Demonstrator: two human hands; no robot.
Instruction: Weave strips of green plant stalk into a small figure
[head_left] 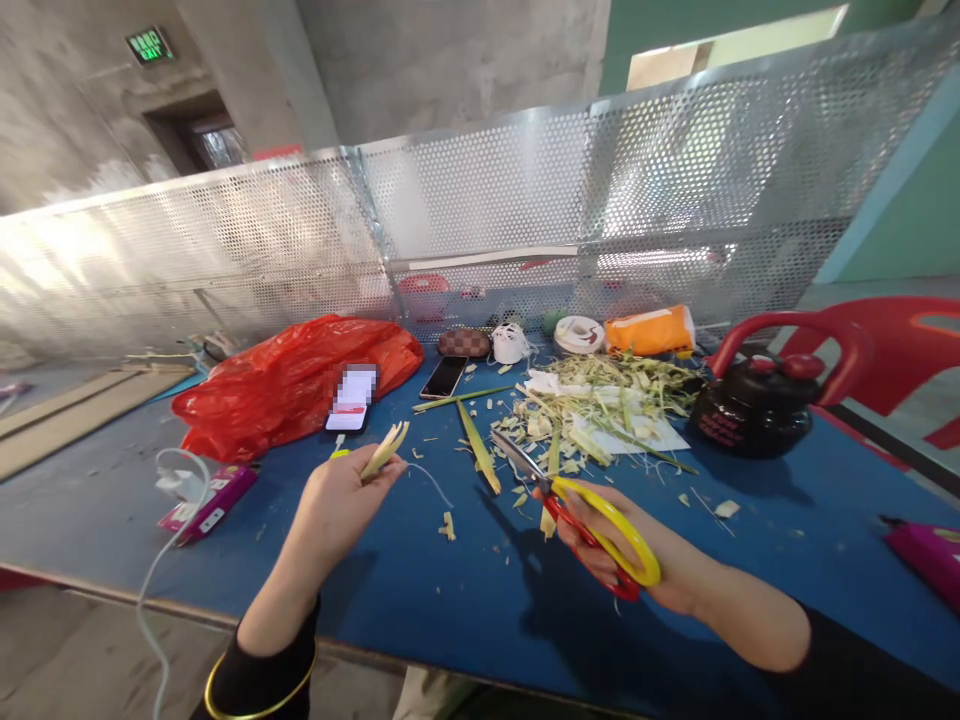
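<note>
My left hand (349, 505) is closed round a short bundle of pale plant stalk (386, 448), its split ends pointing up. In my right hand (592, 530) is a pair of scissors (600, 530) with one yellow and one red handle, the blades aimed up and to the left. Between the hands, a longer yellow-green husk piece (478, 448) lies on the blue table. A small cut scrap (448, 527) rests nearer me. Beyond the scissors spreads a heap of plant trimmings (622, 385), partly on white paper (630, 435).
A red plastic bag (292, 375) and a lit phone (352, 400) are at left, near a purple power strip (214, 505) with a white cable. A dark phone (444, 377), white string (510, 343), tape roll (579, 335) and orange packet (651, 330) line the back. A black kettle (754, 405) stands right.
</note>
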